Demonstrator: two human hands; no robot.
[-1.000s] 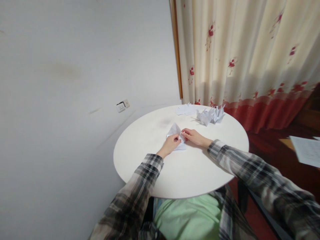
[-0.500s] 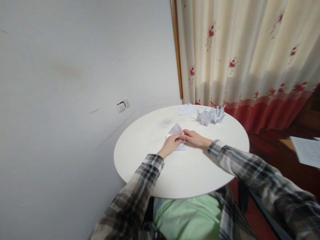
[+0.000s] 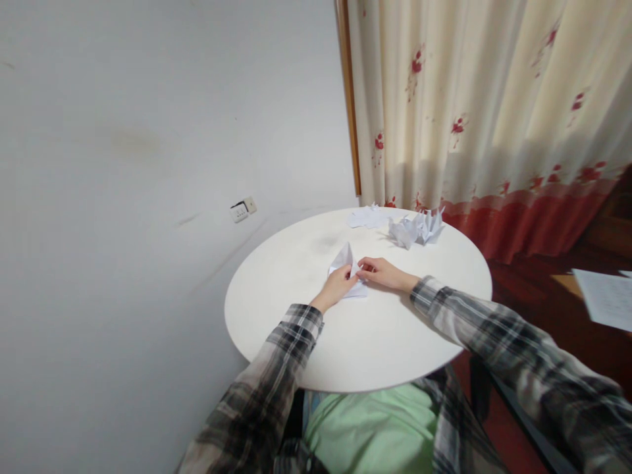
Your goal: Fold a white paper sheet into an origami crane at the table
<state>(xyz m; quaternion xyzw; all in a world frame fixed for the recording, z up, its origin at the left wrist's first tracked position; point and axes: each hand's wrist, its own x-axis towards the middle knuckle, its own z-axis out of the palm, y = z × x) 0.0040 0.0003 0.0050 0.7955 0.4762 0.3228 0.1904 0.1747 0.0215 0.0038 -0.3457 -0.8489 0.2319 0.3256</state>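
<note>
A partly folded sheet of white paper (image 3: 342, 255) rests on the round white table (image 3: 276, 289), its pointed tip raised at the far side. Its lower edge shows beneath my fingers. My left hand (image 3: 338, 284) grips the paper from the near left side, thumb toward the middle. From the right, my right hand (image 3: 382, 272) has its bent fingers at the paper's right edge, thumb and forefinger closed on a fold there. Part of the paper is hidden by both hands.
Several folded paper cranes (image 3: 417, 229) cluster at the table's back right. Flat white paper pieces (image 3: 368, 216) lie at the far edge. A wall socket (image 3: 239, 212) is on the left; a patterned curtain (image 3: 444, 99) hangs behind. Printed sheets (image 3: 605, 297) are at the right.
The paper's upper flap has folded inward and looks narrower, with a sharper raised tip. My right fingers have shifted slightly at its right edge. Cranes and flat pieces stay put.
</note>
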